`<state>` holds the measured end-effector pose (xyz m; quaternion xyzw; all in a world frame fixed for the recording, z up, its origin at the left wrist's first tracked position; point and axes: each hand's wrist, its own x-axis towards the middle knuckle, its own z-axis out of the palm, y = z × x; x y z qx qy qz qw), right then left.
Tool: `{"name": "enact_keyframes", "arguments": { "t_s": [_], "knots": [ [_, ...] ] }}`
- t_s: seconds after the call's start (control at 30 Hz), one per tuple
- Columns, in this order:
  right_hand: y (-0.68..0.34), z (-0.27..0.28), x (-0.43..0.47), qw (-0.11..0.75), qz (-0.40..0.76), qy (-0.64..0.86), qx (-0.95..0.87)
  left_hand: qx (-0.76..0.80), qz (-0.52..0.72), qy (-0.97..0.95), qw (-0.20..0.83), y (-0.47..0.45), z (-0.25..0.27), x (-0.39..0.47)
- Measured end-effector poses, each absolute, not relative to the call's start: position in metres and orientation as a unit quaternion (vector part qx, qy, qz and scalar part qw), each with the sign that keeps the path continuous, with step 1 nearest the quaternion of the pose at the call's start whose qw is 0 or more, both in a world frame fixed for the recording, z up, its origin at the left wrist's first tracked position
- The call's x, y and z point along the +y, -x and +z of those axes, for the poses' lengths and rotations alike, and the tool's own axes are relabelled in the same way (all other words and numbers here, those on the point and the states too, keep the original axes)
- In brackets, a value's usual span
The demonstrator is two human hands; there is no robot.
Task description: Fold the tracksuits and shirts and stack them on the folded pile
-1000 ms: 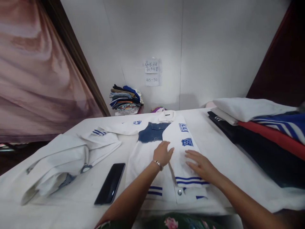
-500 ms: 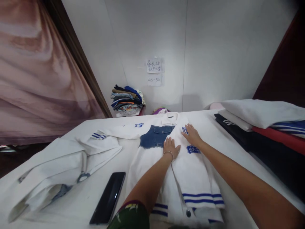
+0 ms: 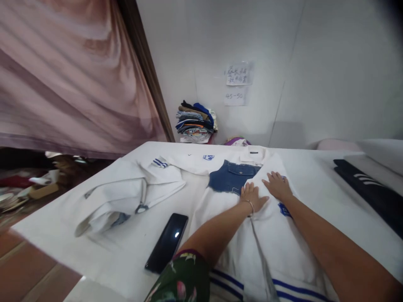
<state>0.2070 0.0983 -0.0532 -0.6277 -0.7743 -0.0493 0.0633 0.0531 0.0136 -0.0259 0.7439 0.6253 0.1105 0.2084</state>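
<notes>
A white jacket (image 3: 217,214) with a denim chest panel, blue badges and blue stripes lies spread on the white table. Its collar points to the far side, and one sleeve stretches out to the left. My left hand (image 3: 252,197), a bracelet at the wrist, rests flat on the front just below the denim panel, fingers spread. Flat on the sleeve folded over the jacket's right side is my right hand (image 3: 277,186), its fingers also apart. Both hands press on the cloth without gripping it. My forearms cover part of the lower jacket.
A black phone (image 3: 166,242) lies left of the jacket. Further left is a crumpled white garment (image 3: 116,197). Dark folded clothes (image 3: 368,188) sit on the right. Behind the table's far edge rises a clothes stack (image 3: 195,121), below paper signs (image 3: 237,84) on the wall.
The view has swung left, so everything appears shifted right and more floor shows at left. My right hand has slid slightly closer to my left; both remain flat on the jacket.
</notes>
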Motion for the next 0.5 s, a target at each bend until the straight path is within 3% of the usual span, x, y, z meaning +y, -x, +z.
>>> {"name": "enact_keyframes", "arguments": {
  "t_s": [0.13, 0.23, 0.33, 0.5],
  "knots": [
    [-0.211, -0.056, 0.099, 0.075, -0.074, 0.616, -0.781, 0.654, 0.24, -0.692, 0.19, 0.01, 0.008, 0.046],
    [-0.213, -0.062, 0.102, 0.085, -0.08, 0.608, -0.786, 0.788, 0.384, -0.468, 0.113, 0.097, 0.038, 0.062],
    [-0.215, -0.067, 0.105, 0.091, -0.083, 0.603, -0.789, 0.851, 0.419, -0.31, 0.068, 0.186, 0.056, 0.063],
    [-0.219, -0.075, 0.109, 0.111, -0.102, 0.59, -0.794, 0.869, 0.455, -0.18, 0.08, 0.27, 0.05, 0.058]
  ]
}}
